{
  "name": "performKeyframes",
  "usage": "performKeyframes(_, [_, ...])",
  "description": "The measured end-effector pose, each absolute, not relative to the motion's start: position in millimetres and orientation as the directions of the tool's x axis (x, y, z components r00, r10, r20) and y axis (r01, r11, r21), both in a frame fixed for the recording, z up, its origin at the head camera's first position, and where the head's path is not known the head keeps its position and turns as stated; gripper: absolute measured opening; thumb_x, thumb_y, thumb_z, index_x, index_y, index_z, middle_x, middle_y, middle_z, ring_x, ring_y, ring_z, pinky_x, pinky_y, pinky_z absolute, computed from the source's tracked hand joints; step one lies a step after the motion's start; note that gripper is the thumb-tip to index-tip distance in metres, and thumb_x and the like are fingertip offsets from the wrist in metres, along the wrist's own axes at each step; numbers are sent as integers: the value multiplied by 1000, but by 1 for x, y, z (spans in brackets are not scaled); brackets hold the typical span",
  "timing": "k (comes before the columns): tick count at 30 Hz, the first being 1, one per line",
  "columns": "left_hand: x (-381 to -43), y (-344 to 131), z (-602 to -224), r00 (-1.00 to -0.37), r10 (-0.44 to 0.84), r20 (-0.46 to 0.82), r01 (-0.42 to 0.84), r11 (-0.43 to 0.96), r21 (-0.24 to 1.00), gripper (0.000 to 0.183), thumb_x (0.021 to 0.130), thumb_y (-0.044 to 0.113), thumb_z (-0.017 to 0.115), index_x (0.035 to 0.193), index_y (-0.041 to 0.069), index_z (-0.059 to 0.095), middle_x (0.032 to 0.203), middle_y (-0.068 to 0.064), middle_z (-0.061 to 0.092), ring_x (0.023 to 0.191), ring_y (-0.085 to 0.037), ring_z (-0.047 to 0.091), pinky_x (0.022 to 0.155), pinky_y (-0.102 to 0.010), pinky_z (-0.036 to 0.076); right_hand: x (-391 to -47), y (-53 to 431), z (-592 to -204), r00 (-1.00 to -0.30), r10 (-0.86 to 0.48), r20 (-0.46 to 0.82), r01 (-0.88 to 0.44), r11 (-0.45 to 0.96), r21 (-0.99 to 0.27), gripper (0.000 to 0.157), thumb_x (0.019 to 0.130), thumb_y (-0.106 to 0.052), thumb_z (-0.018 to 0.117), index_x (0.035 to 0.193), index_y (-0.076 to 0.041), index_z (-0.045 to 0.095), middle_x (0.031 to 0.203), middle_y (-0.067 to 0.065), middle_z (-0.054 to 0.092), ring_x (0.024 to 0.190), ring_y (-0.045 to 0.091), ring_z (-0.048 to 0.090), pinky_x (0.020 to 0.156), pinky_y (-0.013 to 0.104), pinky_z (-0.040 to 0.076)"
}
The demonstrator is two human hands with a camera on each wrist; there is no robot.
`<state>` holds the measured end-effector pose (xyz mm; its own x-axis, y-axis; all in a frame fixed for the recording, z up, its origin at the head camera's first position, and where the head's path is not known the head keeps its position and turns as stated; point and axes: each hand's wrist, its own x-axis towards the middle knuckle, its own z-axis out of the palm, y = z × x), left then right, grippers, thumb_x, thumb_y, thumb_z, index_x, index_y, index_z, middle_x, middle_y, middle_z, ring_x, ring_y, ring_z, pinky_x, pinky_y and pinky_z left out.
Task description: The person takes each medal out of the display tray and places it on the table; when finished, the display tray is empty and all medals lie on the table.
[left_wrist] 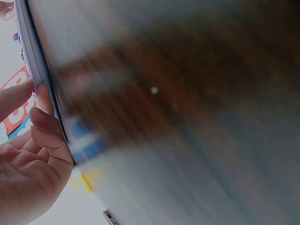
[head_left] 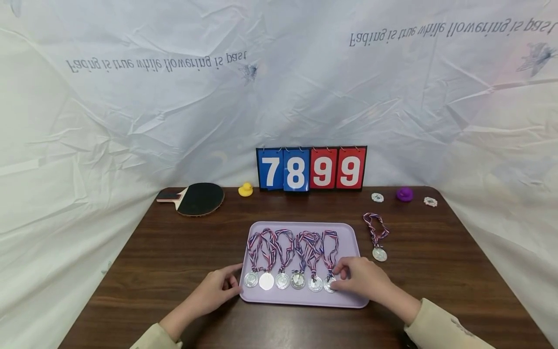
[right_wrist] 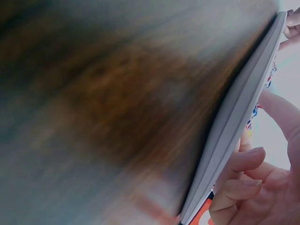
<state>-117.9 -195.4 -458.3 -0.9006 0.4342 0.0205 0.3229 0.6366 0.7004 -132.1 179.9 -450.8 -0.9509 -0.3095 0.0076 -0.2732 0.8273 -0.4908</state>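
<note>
A lilac tray (head_left: 305,298) lies on the table, holding a row of several silver medals with striped ribbons looped above them. At the tray's left edge, my left hand (head_left: 214,290) grips the rim between thumb and fingers; the left wrist view has the thumb and index finger (left_wrist: 43,99) meeting there. My right hand (head_left: 364,277) reaches over the right rim. Its thumb and index finger pinch the rightmost medal (head_left: 330,285), partly covering it. Right of the tray lies a separate medal (head_left: 379,254) with its ribbon on the bare wood.
Along the back stand a flip scoreboard (head_left: 312,168) reading 78 and 99, a yellow duck (head_left: 246,189) and a purple duck (head_left: 405,194). Two poker chips (head_left: 377,197) flank the purple duck. A table tennis bat (head_left: 200,199) lies back left. A white sheet hangs behind.
</note>
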Motion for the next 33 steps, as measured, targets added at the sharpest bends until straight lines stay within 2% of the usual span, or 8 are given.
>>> performKeyframes(8, [-116,-194,-455,-901,433,25,319,622,715,51,78,11,68,122,-5,48,67,6,53,53,-3,45,48,-21,39,-133,173,-450,-965,-259,-40,-216,872,-439,39,50,-51,78,72,-29,55,63,-13,47,52,5,41,48,27,33])
performKeyframes(17, [-116,-193,-456,-902,432,13,309,624,718,51,78,11,68,123,-4,48,67,6,53,53,-4,45,48,-21,39,-136,183,-448,-961,-271,-47,-222,866,-447,33,55,-40,80,74,-25,58,64,-11,49,56,5,43,52,27,35])
performKeyframes(25, [-117,-194,-457,-900,434,25,322,626,710,52,78,11,68,122,-5,48,68,6,52,53,-3,45,48,-21,39,-137,181,-446,-968,-237,-79,-184,890,-416,41,48,-51,80,72,-26,57,62,-12,48,55,6,44,49,28,35])
performKeyframes(33, [-117,-195,-459,-902,432,22,319,629,709,51,78,11,68,122,-6,48,68,6,52,53,-3,45,48,-21,39,-139,182,-443,-958,-269,-101,-198,873,-446,35,52,-36,82,72,-22,56,62,-11,48,55,6,44,51,28,36])
